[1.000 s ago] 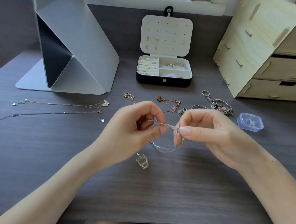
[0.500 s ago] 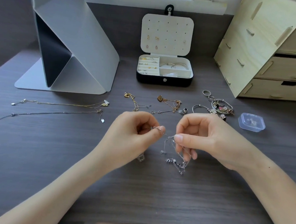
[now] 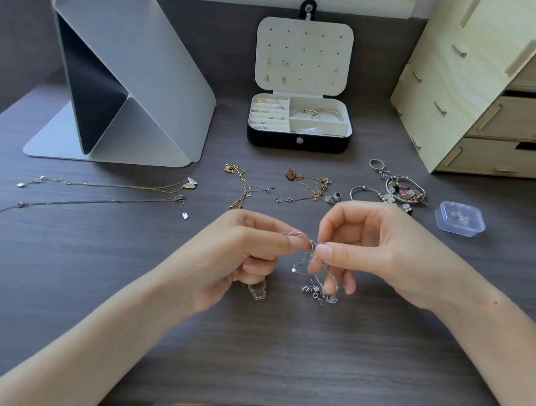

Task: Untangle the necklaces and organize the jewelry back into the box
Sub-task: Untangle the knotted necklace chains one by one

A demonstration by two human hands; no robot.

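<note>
**A fine knot between two pinches**

We hold the chain above the table, well short of the open box at the far side. The left hand pinches one strand between thumb and forefinger. The right hand pinches the strand just beside it, so the two sets of fingertips almost touch. The rest of the chain hangs bunched below the right hand, with small charms near the tabletop.

The main risk, as we judge it, is pulling. If we draw the two pinches apart before a loop is free, the knot closes tighter, and links this thin may kink or snap. The hanging bunch is another hazard: a swing could throw its charms through an open loop and add a new snag.

A clear pendant lies by the left hand, half hidden. We cannot tell whether it belongs to this chain. If it does, its weight drags on the strand we are trying to loosen.

The gold chains lie just beyond our hands. If a pinch slips while we reach toward the box, the silver could drop among them and tangle again. Packed in a heap, it would likely knot once more.
</note>
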